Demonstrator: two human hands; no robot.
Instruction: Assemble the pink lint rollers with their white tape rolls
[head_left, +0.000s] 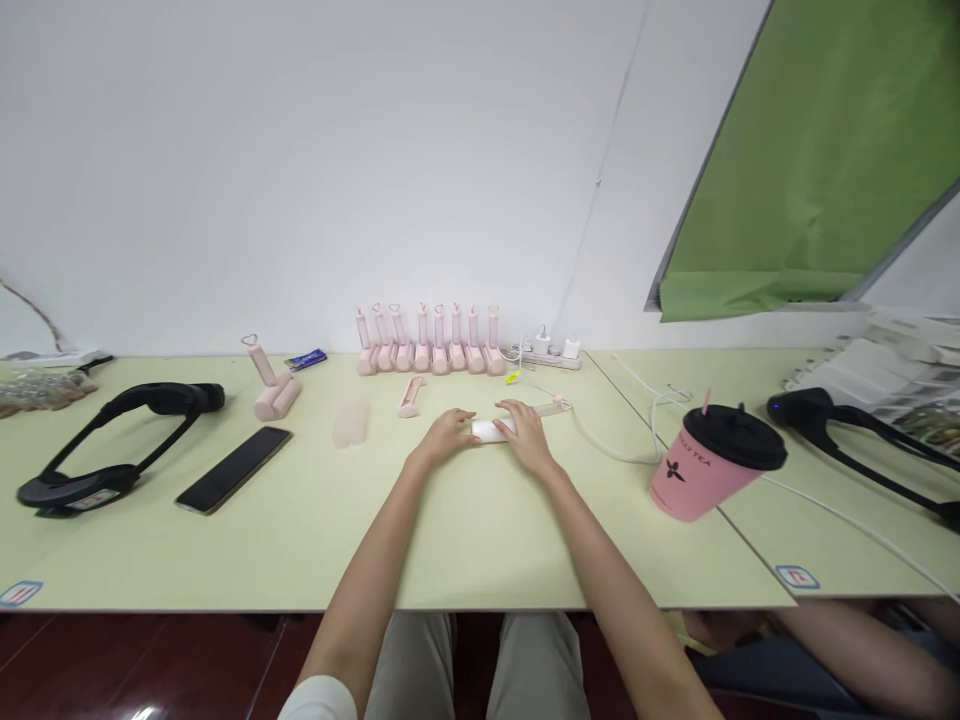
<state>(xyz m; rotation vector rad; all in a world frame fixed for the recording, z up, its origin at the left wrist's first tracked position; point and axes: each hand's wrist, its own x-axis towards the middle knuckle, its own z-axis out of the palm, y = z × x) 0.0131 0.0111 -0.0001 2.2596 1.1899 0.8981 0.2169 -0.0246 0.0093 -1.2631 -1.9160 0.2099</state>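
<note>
A white cylinder [491, 430] lies crosswise on the table between my two hands. My left hand [448, 435] grips its left end with curled fingers. Over its right end, my right hand [529, 438] has its fingers bent round it. Just past the right fingers lies a clear pinkish tube with a pale pink end [553, 407]. A pale pink trough-shaped piece [409, 397] rests beyond my left hand. Farther left are thin translucent pinkish pieces [350, 424] and a pink cylindrical unit with an upright tube and loop [276, 392].
Several similar pink units [429, 355] line the wall beside a power strip [551, 352] with white cables. A pink cup [709, 465] stands right. At left are a phone [234, 470], a black headband device [120, 440] and a blue packet [306, 359]. Another person's arm [870, 650] shows lower right.
</note>
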